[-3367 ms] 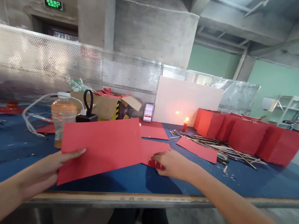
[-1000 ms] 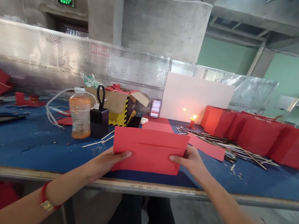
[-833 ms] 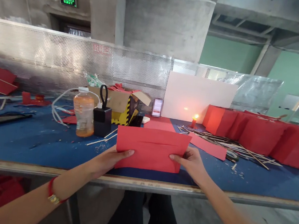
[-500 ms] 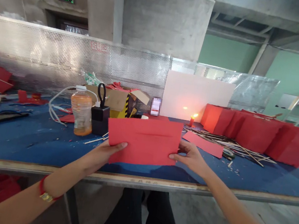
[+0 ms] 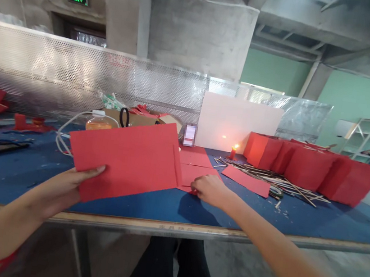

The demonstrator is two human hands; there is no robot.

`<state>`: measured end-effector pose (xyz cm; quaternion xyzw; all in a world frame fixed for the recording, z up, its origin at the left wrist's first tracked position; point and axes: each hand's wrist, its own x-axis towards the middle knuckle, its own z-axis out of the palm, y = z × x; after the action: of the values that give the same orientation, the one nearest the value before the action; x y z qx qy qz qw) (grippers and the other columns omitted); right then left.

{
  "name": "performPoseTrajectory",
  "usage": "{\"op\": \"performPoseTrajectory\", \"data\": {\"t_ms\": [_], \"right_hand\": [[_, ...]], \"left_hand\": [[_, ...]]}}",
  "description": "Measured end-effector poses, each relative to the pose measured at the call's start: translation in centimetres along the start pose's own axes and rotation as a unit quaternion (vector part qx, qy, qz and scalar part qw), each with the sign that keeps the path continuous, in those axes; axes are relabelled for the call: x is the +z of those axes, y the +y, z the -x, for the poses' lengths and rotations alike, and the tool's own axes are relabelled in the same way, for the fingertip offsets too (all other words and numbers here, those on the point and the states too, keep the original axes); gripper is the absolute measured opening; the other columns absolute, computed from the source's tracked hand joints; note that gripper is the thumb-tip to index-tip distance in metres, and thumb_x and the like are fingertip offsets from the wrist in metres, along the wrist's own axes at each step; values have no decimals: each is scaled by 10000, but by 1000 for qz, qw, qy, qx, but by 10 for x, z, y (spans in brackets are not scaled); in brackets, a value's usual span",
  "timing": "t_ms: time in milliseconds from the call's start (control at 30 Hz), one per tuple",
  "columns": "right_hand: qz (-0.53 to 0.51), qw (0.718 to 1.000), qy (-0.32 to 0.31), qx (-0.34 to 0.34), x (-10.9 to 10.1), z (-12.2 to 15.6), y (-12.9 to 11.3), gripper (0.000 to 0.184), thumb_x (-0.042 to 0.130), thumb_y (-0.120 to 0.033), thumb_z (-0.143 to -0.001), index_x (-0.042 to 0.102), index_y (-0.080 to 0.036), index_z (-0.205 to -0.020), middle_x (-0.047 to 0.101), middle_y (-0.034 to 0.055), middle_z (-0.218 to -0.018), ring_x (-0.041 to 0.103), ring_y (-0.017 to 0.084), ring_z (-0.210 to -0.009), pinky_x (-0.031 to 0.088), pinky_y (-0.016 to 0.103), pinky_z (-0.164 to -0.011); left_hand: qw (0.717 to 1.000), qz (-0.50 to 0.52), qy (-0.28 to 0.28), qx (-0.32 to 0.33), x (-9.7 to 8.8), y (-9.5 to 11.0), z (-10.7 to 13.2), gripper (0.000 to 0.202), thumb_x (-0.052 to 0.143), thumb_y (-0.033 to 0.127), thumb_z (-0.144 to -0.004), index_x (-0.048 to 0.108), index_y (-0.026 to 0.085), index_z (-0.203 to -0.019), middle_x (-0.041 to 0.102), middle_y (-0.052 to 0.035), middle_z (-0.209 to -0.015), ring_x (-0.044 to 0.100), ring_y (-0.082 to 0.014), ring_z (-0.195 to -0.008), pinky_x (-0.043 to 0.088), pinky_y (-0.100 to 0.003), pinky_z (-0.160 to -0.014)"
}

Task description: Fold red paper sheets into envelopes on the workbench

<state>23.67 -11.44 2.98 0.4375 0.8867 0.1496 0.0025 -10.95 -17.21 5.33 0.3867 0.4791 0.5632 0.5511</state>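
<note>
Left grip (image 5: 70,183): grasping the red sheet (image 5: 127,160) near its lower left corner, thumb across the face, the other fingers mostly hidden behind it.
Red sheet: lifted and tilted over the table (image 5: 159,205), stretching from the left grip toward the right grip; a narrow fold or second edge runs along its far end, and I cannot tell which.
Right grip (image 5: 210,189): fingers curled down at the near edge of a flat red piece (image 5: 191,174); I cannot tell whether they pinch it or only rest there.
Step in hand: by my reading, sorting or parting red pieces, one aloft and one beneath the fingers.
Next move: seems to call for a fine pinch at the thin edge by the right grip, with the left grip holding the lifted piece out of the way.
Bottle (image 5: 98,123): beyond the left grip, white-capped, with orange liquid in it, its lower part hidden by the raised paper.
Cardboard box (image 5: 114,114): also beyond the left grip, red scraps (image 5: 143,109) showing at its top.
Red paper bags (image 5: 308,170): standing upright to the right of and beyond the right grip; their insides are hidden.
</note>
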Motion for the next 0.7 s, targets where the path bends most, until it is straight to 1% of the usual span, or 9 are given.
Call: {"op": "performPoseTrajectory", "data": {"t_ms": [67, 133, 233, 333, 433, 500, 567, 633, 700], "right_hand": [[25, 1000, -3, 18, 2, -4, 4, 215, 523, -117, -790, 690, -179, -911, 710, 84, -939, 641, 196, -838, 306, 278, -603], [30, 999, 1, 24, 2, -8, 5, 176, 524, -175, -834, 688, -170, -897, 709, 90, -928, 641, 197, -825, 308, 276, -606], [10, 1000, 9, -4, -2, -14, -1, 175, 549, -277, -863, 691, -187, -913, 712, 70, -923, 639, 193, -821, 316, 270, -606], [5, 999, 7, -31, -4, -22, -9, 160, 566, -223, -826, 702, -205, -908, 720, 57, -925, 642, 192, -815, 320, 275, -600], [38, 999, -9, -11, -4, -28, -11, 197, 535, -144, -817, 716, -175, -890, 724, 93, -906, 653, 211, -811, 338, 279, -612], [61, 998, -16, 8, -4, -30, -8, 225, 510, -111, -821, 720, -152, -891, 723, 119, -907, 660, 217, -816, 351, 279, -626], [56, 998, -9, 14, -4, -30, -5, 204, 527, -160, -834, 723, -153, -890, 724, 122, -906, 660, 219, -815, 358, 277, -628], [24, 1000, 2, 6, -5, -29, -6, 176, 572, -248, -828, 726, -178, -877, 727, 99, -889, 655, 215, -802, 355, 271, -613], [0, 1000, 0, -5, -7, -30, -10, 156, 596, -258, -799, 728, -202, -858, 730, 72, -864, 652, 206, -784, 343, 265, -591]], "left_hand": [[999, -5, 35, -12, -4, 5, 5, 414, 638, 203, -866, 579, 166, -1275, 774, -4, -951, 723, -154, -744, 597, -225, -645], [998, -12, 55, -26, -10, 7, 7, 410, 635, 218, -860, 594, 181, -1267, 772, -14, -981, 727, -183, -770, 606, -245, -625], [998, 1, 50, -25, -24, 4, 3, 423, 664, 298, -833, 619, 244, -1250, 759, -6, -1052, 730, -224, -841, 621, -279, -638], [999, 27, 30, -29, -30, 0, 2, 470, 708, 366, -786, 630, 269, -1239, 741, -7, -1116, 717, -252, -941, 629, -291, -678], [999, 10, 25, -44, -24, 1, 11, 556, 764, 387, -738, 603, 306, -1264, 740, 8, -1115, 698, -248, -1021, 632, -288, -732], [998, -1, 34, -50, -18, 2, 16, 565, 773, 364, -735, 596, 313, -1270, 751, 8, -1078, 709, -248, -991, 637, -307, -733], [997, 13, 56, -50, -15, 1, 16, 487, 710, 297, -800, 600, 272, -1273, 763, -5, -1034, 731, -235, -901, 639, -309, -710], [995, 34, 76, -51, -16, -2, 12, 419, 624, 211, -858, 601, 225, -1277, 769, -17, -1006, 739, -206, -814, 632, -286, -680], [995, 38, 77, -54, -18, -4, 6, 393, 575, 165, -884, 602, 206, -1274, 770, -24, -998, 739, -191, -777, 625, -273, -652]]}}
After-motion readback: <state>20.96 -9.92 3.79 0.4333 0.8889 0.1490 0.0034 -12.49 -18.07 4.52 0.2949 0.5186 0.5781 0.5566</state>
